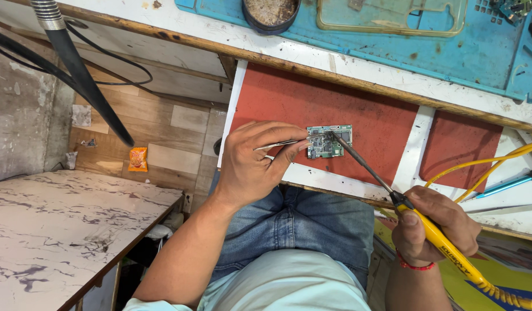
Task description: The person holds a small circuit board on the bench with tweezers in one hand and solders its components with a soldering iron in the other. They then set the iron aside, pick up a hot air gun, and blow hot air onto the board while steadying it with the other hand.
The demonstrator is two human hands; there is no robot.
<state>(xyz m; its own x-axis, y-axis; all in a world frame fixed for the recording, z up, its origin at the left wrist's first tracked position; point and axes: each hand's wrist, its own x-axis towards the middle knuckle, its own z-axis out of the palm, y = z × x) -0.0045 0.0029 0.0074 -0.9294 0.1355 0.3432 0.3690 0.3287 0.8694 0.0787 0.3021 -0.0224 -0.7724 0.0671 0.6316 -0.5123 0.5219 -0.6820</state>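
1. Circuit board, small and green, lies on the red panel of your bench.
2. Your left hand pinches tweezers, tips at the board's left edge.
3. Your right hand grips a yellow soldering iron, its tip touching the board.

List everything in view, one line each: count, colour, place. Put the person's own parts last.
circuit board: one, green, on the red panel
tweezers: one pair, silver, tips at the board's left edge
soldering iron: one, yellow handle, tip on the board
work mat: one, blue, top of bench
round tin: one, dark, on the mat
marbled table: one, white and grey, lower left
snack packet: one, orange, on the floor
jeans: blue, below the board
left hand: grip on the tweezers
right hand: grip on the soldering iron
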